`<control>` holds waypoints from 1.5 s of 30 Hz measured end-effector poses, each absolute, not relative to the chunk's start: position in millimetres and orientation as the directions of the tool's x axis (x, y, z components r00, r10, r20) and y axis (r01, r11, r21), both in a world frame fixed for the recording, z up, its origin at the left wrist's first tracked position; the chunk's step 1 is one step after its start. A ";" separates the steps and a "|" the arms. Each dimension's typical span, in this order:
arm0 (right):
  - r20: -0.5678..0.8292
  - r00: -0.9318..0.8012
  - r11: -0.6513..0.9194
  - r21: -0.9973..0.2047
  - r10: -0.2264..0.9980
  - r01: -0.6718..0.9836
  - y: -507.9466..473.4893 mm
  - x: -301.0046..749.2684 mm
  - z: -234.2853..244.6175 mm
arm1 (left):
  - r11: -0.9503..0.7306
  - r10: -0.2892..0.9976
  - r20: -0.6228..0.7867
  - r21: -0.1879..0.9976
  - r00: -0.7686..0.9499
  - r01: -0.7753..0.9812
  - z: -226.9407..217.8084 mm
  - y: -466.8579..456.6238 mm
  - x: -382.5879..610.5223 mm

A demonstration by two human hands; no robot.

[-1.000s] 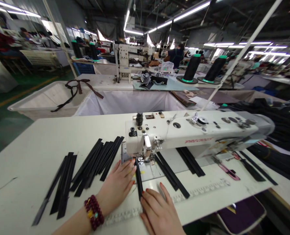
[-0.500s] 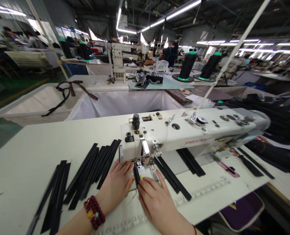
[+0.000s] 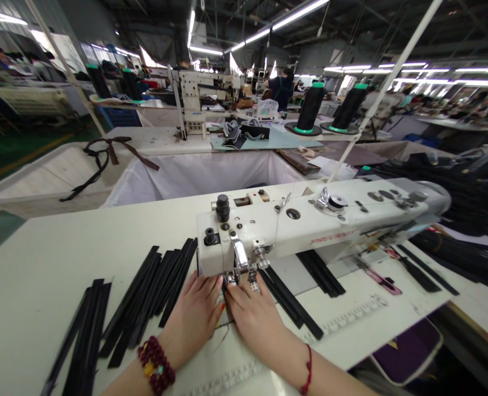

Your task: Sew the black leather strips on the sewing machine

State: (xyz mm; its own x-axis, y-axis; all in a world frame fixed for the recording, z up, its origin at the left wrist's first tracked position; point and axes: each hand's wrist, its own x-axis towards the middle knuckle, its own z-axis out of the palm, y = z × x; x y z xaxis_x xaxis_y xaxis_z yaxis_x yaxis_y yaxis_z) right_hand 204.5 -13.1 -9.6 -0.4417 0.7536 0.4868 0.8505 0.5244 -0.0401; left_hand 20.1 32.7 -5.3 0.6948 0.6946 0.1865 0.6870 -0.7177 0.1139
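Observation:
Both my hands meet at the needle end of a white sewing machine (image 3: pixel 293 220). My left hand (image 3: pixel 198 308) lies left of the presser foot (image 3: pixel 229 278), its fingers close together and pressing at a narrow black strip (image 3: pixel 227 294). From the right, my right hand (image 3: pixel 252 311) has its fingertips closed down on the same strip, just in front of the foot. Little of the strip shows, as the fingers cover it. Left of my left hand lies a fanned pile of black strips (image 3: pixel 145 300). More black strips (image 3: pixel 295 305) lie to the right of my right hand.
Another bundle of strips (image 3: pixel 85 335) lies at the table's left. Pink-handled snips (image 3: pixel 386 283) and a printed ruler scale (image 3: pixel 351 313) are on the right. Behind the table stands a white-lined bin (image 3: pixel 198 173). Black thread cones (image 3: pixel 311 107) stand beyond. A person (image 3: pixel 280 91) is farther back.
My right hand has moved forward up to the presser foot, and less of the strip shows. My left hand stays beside the foot. The view has shifted slightly.

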 end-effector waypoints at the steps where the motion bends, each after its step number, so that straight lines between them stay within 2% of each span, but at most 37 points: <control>1: 0.485 -0.438 0.514 -0.029 0.757 0.857 -11.1 203.4 -10.4 | -0.715 0.697 0.188 0.115 0.692 0.689 -5.1 32.7 20.4; 12: 0.501 -0.338 0.423 -0.062 0.797 0.904 -11.8 198.6 -12.6 | -0.705 0.704 0.200 0.075 0.682 0.705 -6.9 32.6 21.1; 18: 0.584 -0.273 0.478 -0.228 0.765 0.848 -64.8 214.0 -9.6 | -0.688 0.720 0.184 0.066 0.669 0.723 -5.0 31.7 22.1; 22: 0.651 -0.282 0.519 -0.202 0.705 0.830 -86.4 220.4 -13.2 | -0.678 0.733 0.179 0.108 0.657 0.727 -2.7 31.9 24.0; 30: 0.636 -0.287 0.524 -0.218 0.716 0.824 -87.7 220.5 -7.9 | -0.676 0.735 0.166 0.110 0.657 0.729 0.6 31.8 25.2; 35: 0.604 -0.346 0.542 -0.173 0.718 0.822 -88.7 224.0 -6.0 | -0.673 0.738 0.180 0.129 0.650 0.729 1.0 31.8 24.6; 41: 0.608 -0.299 0.525 -0.231 0.735 0.819 -89.4 221.5 -7.3 | -0.677 0.735 0.178 0.147 0.654 0.721 4.0 34.0 24.3; 45: 0.587 -0.335 0.532 -0.199 0.737 0.823 -89.2 223.6 -7.5 | -0.675 0.737 0.166 0.148 0.655 0.723 4.7 34.6 24.9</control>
State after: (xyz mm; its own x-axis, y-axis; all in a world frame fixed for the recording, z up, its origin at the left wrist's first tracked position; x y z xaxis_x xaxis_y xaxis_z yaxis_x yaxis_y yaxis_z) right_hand 223.6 -89.2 -7.5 -0.3348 0.7375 0.5865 0.8229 0.5321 -0.1992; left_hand 24.9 34.6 4.7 0.6550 0.7372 0.1656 0.7227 -0.6752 0.1476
